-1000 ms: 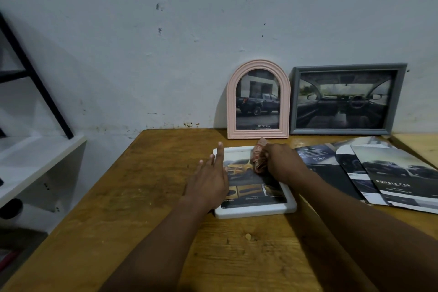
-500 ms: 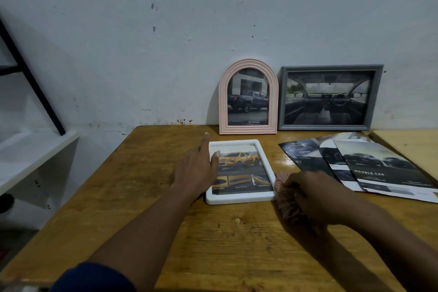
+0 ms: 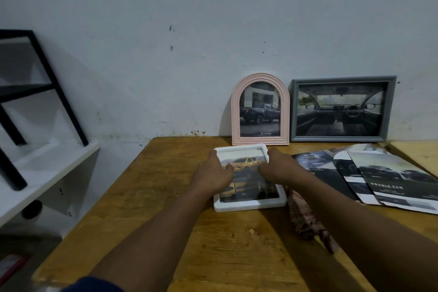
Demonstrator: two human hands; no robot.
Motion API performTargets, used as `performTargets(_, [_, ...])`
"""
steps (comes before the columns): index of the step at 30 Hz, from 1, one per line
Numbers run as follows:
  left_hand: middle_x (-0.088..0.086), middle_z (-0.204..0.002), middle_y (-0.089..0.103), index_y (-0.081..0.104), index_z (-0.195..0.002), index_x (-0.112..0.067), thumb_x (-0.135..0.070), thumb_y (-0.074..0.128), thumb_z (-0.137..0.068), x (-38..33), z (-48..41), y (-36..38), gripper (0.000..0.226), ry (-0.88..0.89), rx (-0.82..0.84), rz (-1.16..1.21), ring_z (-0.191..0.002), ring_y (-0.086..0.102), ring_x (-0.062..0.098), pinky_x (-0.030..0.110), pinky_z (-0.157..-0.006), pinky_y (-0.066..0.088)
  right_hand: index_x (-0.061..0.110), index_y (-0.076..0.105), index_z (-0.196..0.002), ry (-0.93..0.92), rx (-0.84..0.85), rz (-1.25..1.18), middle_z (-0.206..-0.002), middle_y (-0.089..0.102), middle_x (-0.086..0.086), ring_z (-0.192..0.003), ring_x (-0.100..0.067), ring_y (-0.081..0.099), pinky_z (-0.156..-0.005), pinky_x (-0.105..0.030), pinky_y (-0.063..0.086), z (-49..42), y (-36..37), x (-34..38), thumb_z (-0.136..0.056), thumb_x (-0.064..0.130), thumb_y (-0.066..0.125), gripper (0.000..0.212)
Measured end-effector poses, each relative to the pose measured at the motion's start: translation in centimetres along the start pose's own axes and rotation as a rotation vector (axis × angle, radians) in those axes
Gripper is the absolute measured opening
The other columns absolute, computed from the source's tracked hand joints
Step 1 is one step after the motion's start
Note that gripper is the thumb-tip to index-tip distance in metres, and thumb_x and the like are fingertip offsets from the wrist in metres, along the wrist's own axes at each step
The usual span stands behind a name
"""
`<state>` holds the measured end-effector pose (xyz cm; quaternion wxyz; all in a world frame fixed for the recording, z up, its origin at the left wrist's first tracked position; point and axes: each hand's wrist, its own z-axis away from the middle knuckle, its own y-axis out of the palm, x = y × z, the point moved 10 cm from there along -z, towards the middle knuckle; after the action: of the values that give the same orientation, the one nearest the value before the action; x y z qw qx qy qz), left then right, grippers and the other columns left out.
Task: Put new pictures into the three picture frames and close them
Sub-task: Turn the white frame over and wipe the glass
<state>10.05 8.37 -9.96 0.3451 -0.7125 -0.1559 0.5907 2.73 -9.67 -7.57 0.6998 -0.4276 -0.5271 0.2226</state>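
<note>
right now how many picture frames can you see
3. The pink arched frame and the grey frame lean on the wall at the back of the table. The white frame lies flat under both hands. None looks hidden.

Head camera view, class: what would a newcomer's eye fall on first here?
Two hands, the left hand and the right hand, grip the sides of a white frame with a yellow car picture, lying mid-table. Behind it, a pink arched frame and a grey frame lean against the wall. Car brochures fan out on the right, with a checked cloth beside the white frame.
</note>
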Motion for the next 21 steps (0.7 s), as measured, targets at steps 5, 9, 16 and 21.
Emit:
performTargets(5, [-0.006, -0.118, 0.064, 0.037, -0.143, -0.035, -0.034, 0.055, -0.103, -0.5, -0.2, -5.8, 0.043, 0.080, -0.220, 0.249, -0.090, 0.067, 0.011, 0.038, -0.069, 0.064, 0.024, 0.033, -0.139, -0.273, -0.144, -0.377, -0.109, 0.059, 0.002, -0.087, -0.013, 0.062, -0.073, -0.038, 0.059, 0.8, -2.0, 5.5, -0.089, 0.024, 0.066, 0.059])
performTargets(9, [0.006, -0.158, 0.041, 0.005, -0.160, -0.036, -0.044, 0.052, -0.103, -0.2, -0.8, -9.3, 0.074, 0.138, -0.333, 0.250, -0.132, 0.052, 0.026, 0.037, -0.097, 0.047, 0.029, 0.023, -0.148, -0.455, -0.214, -0.415, -0.136, 0.049, -0.005, -0.115, -0.022, 0.056, -0.088, -0.033, 0.054, 0.7, -2.5, 9.7, -0.088, 0.018, 0.066, 0.074])
performTargets(16, [0.003, -0.167, 0.023, -0.011, -0.154, -0.049, -0.057, 0.052, -0.097, 1.2, -3.4, -12.1, 0.086, 0.225, -0.387, 0.146, -0.146, 0.038, 0.029, 0.049, -0.109, 0.042, 0.034, 0.010, -0.154, -0.559, -0.225, -0.415, -0.159, 0.027, -0.002, -0.144, -0.024, 0.032, -0.107, -0.038, 0.036, -2.9, -0.6, 12.0, -0.089, 0.019, 0.066, 0.087])
performTargets(21, [0.003, -0.168, 0.020, -0.009, -0.158, -0.044, -0.055, 0.050, -0.100, 3.2, -6.2, -11.9, 0.084, 0.217, -0.359, 0.182, -0.148, 0.034, 0.028, 0.045, -0.110, 0.039, 0.038, 0.013, -0.151, -0.581, -0.214, -0.426, -0.156, 0.032, 0.000, -0.138, -0.013, 0.035, -0.109, -0.040, 0.038, -5.5, 0.6, 13.0, -0.087, 0.023, 0.066, 0.084])
